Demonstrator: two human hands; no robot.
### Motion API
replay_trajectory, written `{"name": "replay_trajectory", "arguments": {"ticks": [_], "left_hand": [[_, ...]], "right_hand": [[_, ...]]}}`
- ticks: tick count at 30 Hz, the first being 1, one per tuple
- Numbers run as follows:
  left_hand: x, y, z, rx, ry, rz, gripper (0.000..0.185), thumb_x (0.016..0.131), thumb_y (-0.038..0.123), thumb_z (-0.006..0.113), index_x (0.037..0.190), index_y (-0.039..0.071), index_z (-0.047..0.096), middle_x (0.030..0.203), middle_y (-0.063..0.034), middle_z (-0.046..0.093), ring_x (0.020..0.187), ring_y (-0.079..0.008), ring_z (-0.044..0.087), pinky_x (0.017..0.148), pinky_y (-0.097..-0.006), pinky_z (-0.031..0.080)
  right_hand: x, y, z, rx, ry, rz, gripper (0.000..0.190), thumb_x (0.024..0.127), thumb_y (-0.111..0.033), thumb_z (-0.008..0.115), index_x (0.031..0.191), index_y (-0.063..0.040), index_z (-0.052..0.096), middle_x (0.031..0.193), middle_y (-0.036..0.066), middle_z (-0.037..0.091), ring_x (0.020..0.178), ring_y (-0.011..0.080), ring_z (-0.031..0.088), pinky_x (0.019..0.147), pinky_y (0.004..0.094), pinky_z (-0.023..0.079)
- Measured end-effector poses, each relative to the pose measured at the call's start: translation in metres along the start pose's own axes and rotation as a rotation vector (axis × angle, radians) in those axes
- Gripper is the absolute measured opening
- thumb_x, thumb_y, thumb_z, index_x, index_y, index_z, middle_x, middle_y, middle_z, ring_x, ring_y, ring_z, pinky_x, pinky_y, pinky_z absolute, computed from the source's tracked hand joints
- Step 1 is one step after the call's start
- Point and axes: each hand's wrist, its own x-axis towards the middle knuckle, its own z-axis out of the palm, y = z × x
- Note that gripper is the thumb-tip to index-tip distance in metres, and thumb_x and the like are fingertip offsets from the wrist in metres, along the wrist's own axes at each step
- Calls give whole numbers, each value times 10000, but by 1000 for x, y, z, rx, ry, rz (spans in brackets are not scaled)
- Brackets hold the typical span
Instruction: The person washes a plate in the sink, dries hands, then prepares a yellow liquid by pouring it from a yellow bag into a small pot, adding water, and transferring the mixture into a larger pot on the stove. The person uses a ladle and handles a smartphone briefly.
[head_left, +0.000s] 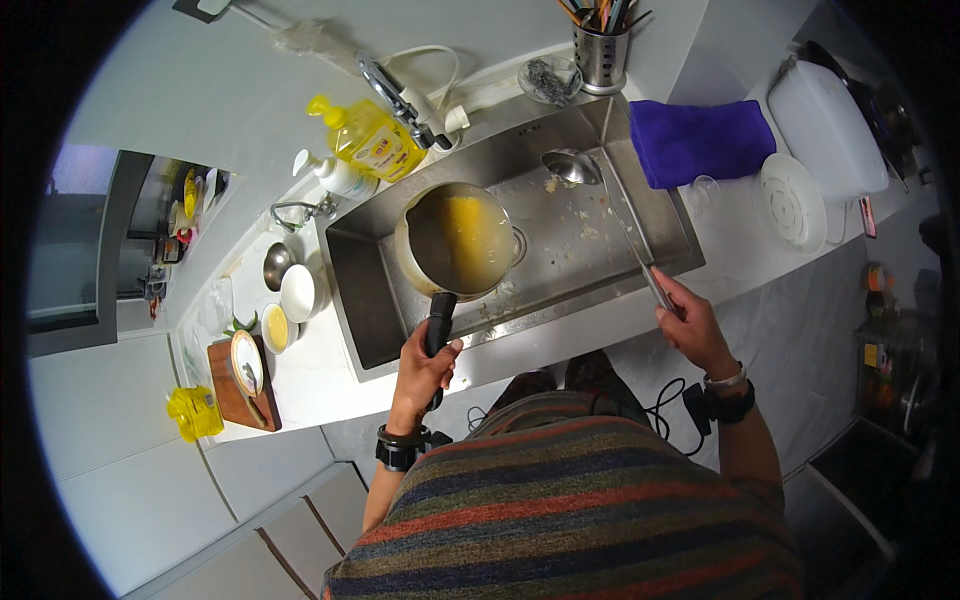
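Note:
My left hand grips the black handle of a saucepan, which is over the left part of a stainless steel sink. Cloudy yellowish liquid lies in the pan. In my right hand is the handle of a metal ladle, held at the sink's front right edge. The ladle's bowl is inside the sink towards the back right. Food scraps are scattered over the sink floor, and the pan partly hides the drain.
A faucet and a yellow soap bottle stand behind the sink. On the left are white bowls and a wooden cutting board bearing a plate. A purple cloth and a white strainer are on the right.

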Motion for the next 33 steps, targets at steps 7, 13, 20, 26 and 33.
{"name": "replay_trajectory", "arguments": {"ticks": [7, 13, 20, 26, 33], "left_hand": [[2, 7, 5, 143, -18, 5, 311, 883, 131, 672, 1089, -14, 489, 603, 27, 455, 428, -47, 406, 385, -205, 333], [3, 7, 7, 222, -14, 24, 440, 868, 119, 682, 1233, -27, 485, 599, 30, 468, 440, -51, 421, 399, -225, 337], [4, 7, 8, 319, 5, 46, 502, 865, 119, 692, 1305, -8, 485, 604, 21, 487, 443, -60, 426, 412, -238, 348], [1, 14, 10, 411, 29, 60, 509, 857, 121, 703, 1306, 2, 493, 604, 9, 498, 446, -67, 436, 416, -247, 359], [-1, 14, 8, 446, 54, 80, 518, 852, 128, 714, 1304, 4, 494, 596, 2, 500, 446, -72, 443, 422, -251, 374]], "right_hand": [[0, 4, -1, -45, 16, -13, 558, 878, -58, 532, 1426, -67, 423, 655, -27, 453, 550, 53, 395, 504, 246, 374], [-2, 8, -1, -72, 33, -9, 569, 869, -65, 536, 1427, -78, 425, 658, -16, 473, 551, 60, 408, 508, 248, 380], [-1, 10, -1, -56, 49, 4, 573, 864, -64, 524, 1427, -70, 421, 663, 2, 490, 560, 63, 421, 522, 250, 395], [-1, 10, 1, -83, 44, 2, 581, 855, -60, 530, 1425, -71, 423, 663, 12, 489, 563, 68, 412, 521, 255, 393], [-1, 12, 4, -91, 47, 2, 571, 854, -60, 533, 1416, -69, 434, 663, 8, 480, 563, 67, 409, 517, 252, 389]]}}
